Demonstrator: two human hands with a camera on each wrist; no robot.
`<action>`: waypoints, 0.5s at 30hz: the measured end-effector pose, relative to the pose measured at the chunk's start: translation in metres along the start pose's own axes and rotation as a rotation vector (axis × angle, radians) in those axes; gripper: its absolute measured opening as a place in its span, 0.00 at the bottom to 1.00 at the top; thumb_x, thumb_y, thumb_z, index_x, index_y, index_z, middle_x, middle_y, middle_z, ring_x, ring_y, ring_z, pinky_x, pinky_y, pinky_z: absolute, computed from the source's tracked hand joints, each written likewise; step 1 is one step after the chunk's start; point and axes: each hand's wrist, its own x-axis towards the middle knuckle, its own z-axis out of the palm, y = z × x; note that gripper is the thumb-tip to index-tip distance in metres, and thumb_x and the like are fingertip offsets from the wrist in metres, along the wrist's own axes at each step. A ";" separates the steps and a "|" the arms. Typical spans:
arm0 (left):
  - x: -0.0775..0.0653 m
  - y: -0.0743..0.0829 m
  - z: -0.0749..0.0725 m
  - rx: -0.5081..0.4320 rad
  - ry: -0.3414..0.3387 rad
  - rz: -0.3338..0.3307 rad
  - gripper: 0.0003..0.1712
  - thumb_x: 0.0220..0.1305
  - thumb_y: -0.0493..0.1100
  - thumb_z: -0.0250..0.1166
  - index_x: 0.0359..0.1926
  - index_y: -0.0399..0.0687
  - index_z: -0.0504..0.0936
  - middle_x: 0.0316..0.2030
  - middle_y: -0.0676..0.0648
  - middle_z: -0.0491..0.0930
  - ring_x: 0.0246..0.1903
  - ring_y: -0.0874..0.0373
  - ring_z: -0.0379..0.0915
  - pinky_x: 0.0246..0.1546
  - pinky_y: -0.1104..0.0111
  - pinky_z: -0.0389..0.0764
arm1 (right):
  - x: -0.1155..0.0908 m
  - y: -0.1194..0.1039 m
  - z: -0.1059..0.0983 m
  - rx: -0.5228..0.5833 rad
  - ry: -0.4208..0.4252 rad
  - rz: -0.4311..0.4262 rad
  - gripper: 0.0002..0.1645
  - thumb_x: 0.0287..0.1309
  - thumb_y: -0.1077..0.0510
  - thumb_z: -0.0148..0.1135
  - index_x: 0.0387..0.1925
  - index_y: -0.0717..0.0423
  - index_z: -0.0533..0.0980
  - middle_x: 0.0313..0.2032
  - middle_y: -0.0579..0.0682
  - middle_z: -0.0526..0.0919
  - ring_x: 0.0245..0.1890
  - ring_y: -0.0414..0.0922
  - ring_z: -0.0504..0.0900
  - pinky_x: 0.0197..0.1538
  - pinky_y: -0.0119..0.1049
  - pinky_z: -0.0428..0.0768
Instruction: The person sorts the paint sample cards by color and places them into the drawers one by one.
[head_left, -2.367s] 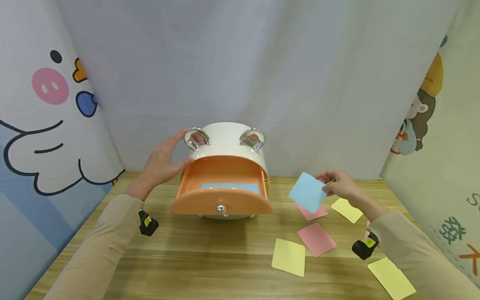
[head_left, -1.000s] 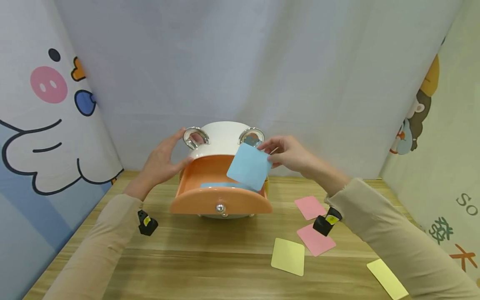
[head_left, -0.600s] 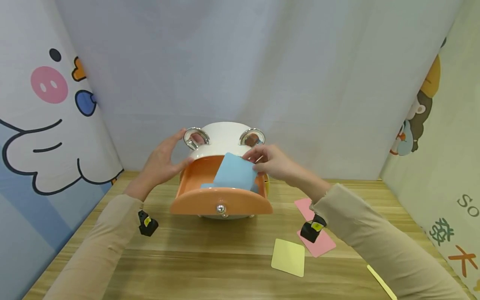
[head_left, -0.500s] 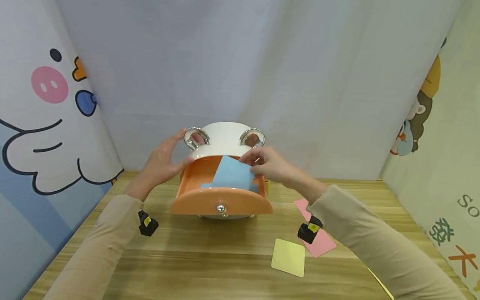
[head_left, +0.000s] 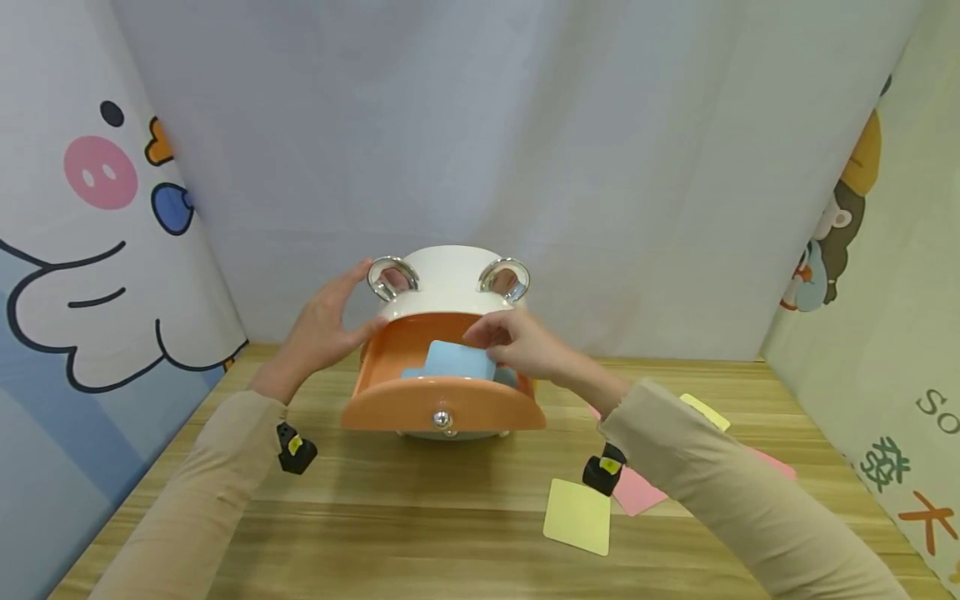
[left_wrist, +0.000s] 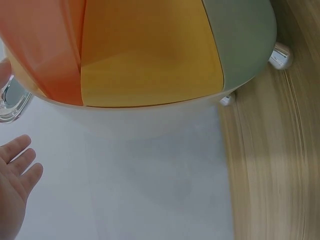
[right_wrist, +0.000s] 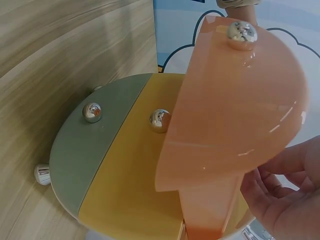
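A white storage cabinet (head_left: 450, 275) with chrome ring ears stands on the table, its orange top drawer (head_left: 442, 404) pulled out. My left hand (head_left: 322, 323) rests at its upper left side, thumb at the front edge and the other fingers extended by the left ear. My right hand (head_left: 525, 343) reaches over the drawer's right side and pinches a blue card (head_left: 459, 360), tilted, its lower edge behind the drawer front. More blue card (head_left: 412, 373) shows beneath it inside the drawer. In the right wrist view the drawer front hides the card and the fingertips.
A yellow card (head_left: 577, 517) and a pink card (head_left: 637, 493) lie on the wooden table (head_left: 390, 533) to the right. Another yellow card (head_left: 705, 411) lies farther back, partly behind the right sleeve. A yellow drawer (right_wrist: 135, 170) and a green one (right_wrist: 100, 130) sit closed below the orange one.
My right hand has brought the blue card from above the table on the right leftward to the open drawer and lowered it inside. The left hand has stayed at the cabinet.
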 end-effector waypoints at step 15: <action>0.000 0.001 0.000 0.002 -0.019 -0.019 0.44 0.58 0.52 0.61 0.69 0.43 0.52 0.66 0.39 0.56 0.62 0.39 0.53 0.60 0.46 0.56 | -0.015 -0.001 -0.019 -0.003 0.100 -0.053 0.15 0.55 0.71 0.51 0.44 0.69 0.75 0.42 0.62 0.79 0.44 0.54 0.77 0.43 0.37 0.77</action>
